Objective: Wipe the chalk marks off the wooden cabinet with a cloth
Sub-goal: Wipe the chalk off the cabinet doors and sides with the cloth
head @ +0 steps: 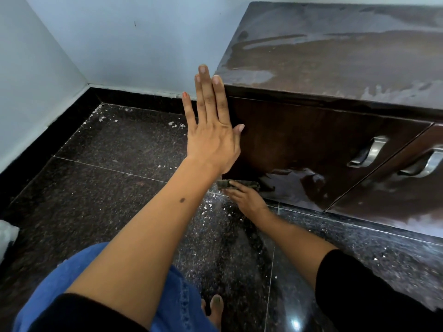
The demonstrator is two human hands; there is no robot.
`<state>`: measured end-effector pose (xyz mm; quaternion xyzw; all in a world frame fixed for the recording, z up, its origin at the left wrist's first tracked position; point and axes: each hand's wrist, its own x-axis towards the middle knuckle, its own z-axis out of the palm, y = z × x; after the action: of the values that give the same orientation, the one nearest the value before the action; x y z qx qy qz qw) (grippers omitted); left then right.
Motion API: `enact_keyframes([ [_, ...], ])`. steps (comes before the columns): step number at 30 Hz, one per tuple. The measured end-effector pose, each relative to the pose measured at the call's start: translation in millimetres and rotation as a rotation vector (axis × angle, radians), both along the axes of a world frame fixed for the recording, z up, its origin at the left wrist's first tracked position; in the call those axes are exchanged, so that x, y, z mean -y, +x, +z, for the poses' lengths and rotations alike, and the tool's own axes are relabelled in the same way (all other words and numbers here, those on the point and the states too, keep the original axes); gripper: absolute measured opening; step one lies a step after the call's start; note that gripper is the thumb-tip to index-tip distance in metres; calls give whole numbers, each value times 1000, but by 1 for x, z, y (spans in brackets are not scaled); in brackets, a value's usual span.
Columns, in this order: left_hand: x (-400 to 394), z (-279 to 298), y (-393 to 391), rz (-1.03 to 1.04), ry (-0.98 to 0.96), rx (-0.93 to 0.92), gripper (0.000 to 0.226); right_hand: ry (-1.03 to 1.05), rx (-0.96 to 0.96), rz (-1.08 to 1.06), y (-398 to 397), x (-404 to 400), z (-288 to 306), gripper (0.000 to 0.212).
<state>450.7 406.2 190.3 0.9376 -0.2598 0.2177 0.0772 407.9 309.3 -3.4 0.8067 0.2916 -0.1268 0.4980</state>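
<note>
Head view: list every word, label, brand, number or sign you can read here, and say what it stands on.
None: no readable text shows anywhere.
Cabinet: whitish chalk smears only, no letters.
Door handles: plain metal, no brand visible.
Cloth under the right hand: no tag or print visible.
Left hand, wall and floor: no writing.

A dark speckled stone floor (strewn with white crumbs toward 12 o'clock) meets pale blue walls at a black skirting, with something white at 9 o'clock.
</note>
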Motion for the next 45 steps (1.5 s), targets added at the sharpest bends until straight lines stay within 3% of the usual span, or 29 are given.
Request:
enact_keyframes([
  [4,2,-1,-2,16,-10,22,82,-42,-86,0,-30,46,-9,53],
  [8,3,-2,-7,5,-13,87,77,61,17,-36,-55,90,-6,58],
  [12,7,-9,-16,-182,96,229,73,316,423,11,-59,107,23,58],
  [15,8,-21,-24,-264,293,297,72,572,770,92,-52,107,52,53],
  [17,5,-30,-28,-266,418,303,73,624,879,115,-49,103,64,51],
  [20,1,-37,-28,-237,518,272,77,627,815,93,-50,103,58,55],
  [25,8,-41,-28,-196,533,205,82,465,320,-116,-83,121,16,74],
  [27,11,-44,-28,-181,535,187,82,411,223,-250,-101,135,-1,74],
  [29,13,-45,-28,-172,532,185,84,416,297,-280,-113,148,-11,79],
  [32,14,-48,-28,-169,510,240,85,539,562,-155,-109,151,-7,82],
  [35,14,-49,-29,-172,492,293,83,779,911,2,-80,135,33,63],
  [38,19,-46,-30,-228,471,317,78,978,1186,18,-58,121,65,51],
  [41,30,-44,-32,-280,483,356,75,962,1197,57,-58,126,62,52],
  [45,34,-46,-33,-255,522,387,75,847,884,7,-85,144,11,65],
])
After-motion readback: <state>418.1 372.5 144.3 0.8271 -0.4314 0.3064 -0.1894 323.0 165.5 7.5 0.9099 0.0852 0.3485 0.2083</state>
